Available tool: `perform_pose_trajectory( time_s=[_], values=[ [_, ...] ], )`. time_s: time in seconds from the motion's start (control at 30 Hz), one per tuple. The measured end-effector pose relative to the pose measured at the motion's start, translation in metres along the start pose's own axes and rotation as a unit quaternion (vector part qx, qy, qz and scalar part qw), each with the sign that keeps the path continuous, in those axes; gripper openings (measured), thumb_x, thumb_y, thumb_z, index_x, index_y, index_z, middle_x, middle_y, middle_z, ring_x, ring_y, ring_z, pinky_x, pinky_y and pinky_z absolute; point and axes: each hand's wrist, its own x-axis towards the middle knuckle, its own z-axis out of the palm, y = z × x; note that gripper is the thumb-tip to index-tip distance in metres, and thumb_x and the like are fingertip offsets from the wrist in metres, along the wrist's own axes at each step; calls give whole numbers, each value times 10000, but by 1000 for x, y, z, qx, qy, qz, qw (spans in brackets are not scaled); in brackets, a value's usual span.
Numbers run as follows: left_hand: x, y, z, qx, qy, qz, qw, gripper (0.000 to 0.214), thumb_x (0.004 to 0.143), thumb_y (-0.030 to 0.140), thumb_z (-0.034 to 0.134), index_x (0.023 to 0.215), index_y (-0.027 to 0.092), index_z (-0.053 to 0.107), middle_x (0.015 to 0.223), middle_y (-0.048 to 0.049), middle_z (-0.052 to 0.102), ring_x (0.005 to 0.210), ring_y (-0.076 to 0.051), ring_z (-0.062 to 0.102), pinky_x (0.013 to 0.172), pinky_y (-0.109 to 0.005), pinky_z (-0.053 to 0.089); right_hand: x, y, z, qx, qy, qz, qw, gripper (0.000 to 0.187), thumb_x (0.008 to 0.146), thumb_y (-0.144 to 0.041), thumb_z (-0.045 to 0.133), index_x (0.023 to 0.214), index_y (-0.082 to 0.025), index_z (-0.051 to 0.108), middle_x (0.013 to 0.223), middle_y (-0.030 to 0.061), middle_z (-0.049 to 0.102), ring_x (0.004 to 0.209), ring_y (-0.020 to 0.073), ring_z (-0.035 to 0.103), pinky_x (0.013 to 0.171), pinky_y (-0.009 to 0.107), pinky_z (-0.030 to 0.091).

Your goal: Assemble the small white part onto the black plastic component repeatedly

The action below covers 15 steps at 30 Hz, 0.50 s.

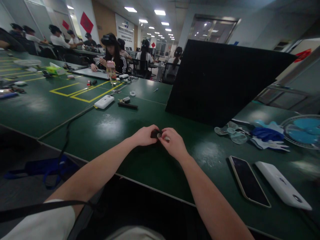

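Observation:
My left hand [145,136] and my right hand [173,143] meet over the green table [112,133], just above its surface. Both are closed in a pinch around a small dark object [155,134] held between them. A small pale piece shows at my right fingertips; I cannot make out what it is. Most of the dark object is hidden by my fingers.
A phone [248,180] and a white power bank [282,185] lie to my right, with gloves [267,136], clear discs [230,131] and a small fan [303,130] behind. A black board [220,80] stands ahead. Another white power bank [104,101] lies left. Several people sit at the far tables.

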Motion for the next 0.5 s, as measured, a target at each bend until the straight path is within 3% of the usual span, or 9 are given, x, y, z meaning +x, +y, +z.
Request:
perform_pose_trajectory(
  time_s=[0.1, 0.27, 0.4, 0.5],
  values=[
    [0, 0, 0, 1, 2, -9, 1000, 466, 755, 347, 695, 1195, 261, 566, 1040, -35, 732, 918, -237, 709, 810, -369, 544, -3, 6, -7, 7, 51, 10, 999, 46, 883, -267, 611, 900, -242, 645, 1235, 69, 600, 1098, 237, 601, 895, 408, 534],
    [-1, 2, -1, 9, 4, -18, 1000, 482, 772, 344, 689, 1228, 262, 551, 1021, -36, 739, 901, -242, 716, 832, -384, 544, -4, 15, -17, 63, 128, 54, 988, 270, 897, -282, 585, 1152, -260, 670, 1243, 83, 604, 1066, 241, 628, 868, 399, 550],
    [-2, 6, -2, 12, -1, -14, 1000, 496, 775, 355, 690, 1239, 253, 547, 1022, -47, 740, 904, -242, 715, 810, -371, 543, -4, 18, -12, 134, 102, 85, 982, 450, 910, -374, 610, 1344, -267, 558, 1162, 67, 688, 973, 226, 678, 836, 397, 569],
    [-3, 8, -1, 12, -12, -7, 1000, 483, 777, 368, 687, 1224, 245, 551, 1017, -42, 741, 898, -232, 713, 796, -355, 541, -4, 17, -7, 119, 78, 55, 988, 343, 885, -354, 657, 1212, -252, 648, 1190, 65, 677, 1008, 223, 671, 848, 388, 571]
  ],
)
